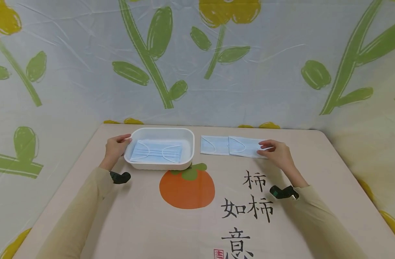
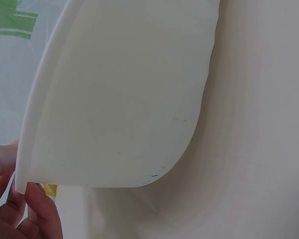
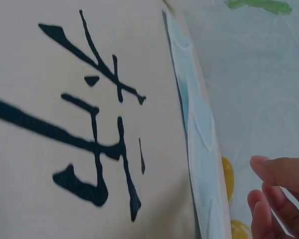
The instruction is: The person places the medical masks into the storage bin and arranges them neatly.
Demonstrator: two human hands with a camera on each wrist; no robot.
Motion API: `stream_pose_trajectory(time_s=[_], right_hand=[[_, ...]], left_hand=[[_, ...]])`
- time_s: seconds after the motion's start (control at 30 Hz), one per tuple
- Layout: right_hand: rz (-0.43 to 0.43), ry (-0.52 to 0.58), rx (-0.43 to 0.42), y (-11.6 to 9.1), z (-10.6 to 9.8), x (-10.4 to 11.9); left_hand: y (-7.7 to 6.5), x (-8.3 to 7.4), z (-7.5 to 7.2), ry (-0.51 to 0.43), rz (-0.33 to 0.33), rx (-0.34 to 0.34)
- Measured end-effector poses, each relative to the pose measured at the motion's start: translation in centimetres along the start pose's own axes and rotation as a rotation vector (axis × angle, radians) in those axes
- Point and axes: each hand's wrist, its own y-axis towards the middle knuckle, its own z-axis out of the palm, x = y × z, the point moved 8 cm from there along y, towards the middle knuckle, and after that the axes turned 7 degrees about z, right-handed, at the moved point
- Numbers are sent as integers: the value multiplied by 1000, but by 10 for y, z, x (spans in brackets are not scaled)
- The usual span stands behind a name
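Note:
My left hand pinches the left rim of a white plastic tray, thumb and fingers on either side of it in the left wrist view. Inside the tray lies a light blue face mask with white ear loops, flat against the bottom. On the table to the right, two more masks lie in a row: a left face mask is partly covered by a right face mask. Over the right mask's outer end hovers my right hand; its thumb and fingers are parted and grip nothing in the right wrist view.
The pale table mat bears a printed orange persimmon and black characters. Behind the table's far edge hangs a flowered cloth, which also lines both sides. Each wrist wears a dark camera.

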Motion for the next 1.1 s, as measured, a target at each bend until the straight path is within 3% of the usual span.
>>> stream_pose_trajectory(time_s=[0.17, 0.3, 0.67, 0.9, 1.1], right_hand=[[22, -14, 17, 3, -10, -15], [49, -39, 30, 10, -15, -28], [153, -61, 121, 31, -15, -56], [207, -43, 149, 42, -6, -65], [248, -26, 180, 50, -2, -71]], left_hand=[[29, 29, 6, -2, 30, -15], [43, 45, 10, 20, 46, -47], [42, 40, 8, 21, 46, -51], [-2, -5, -3, 10, 13, 6], [-14, -18, -3, 3, 8, 31]])
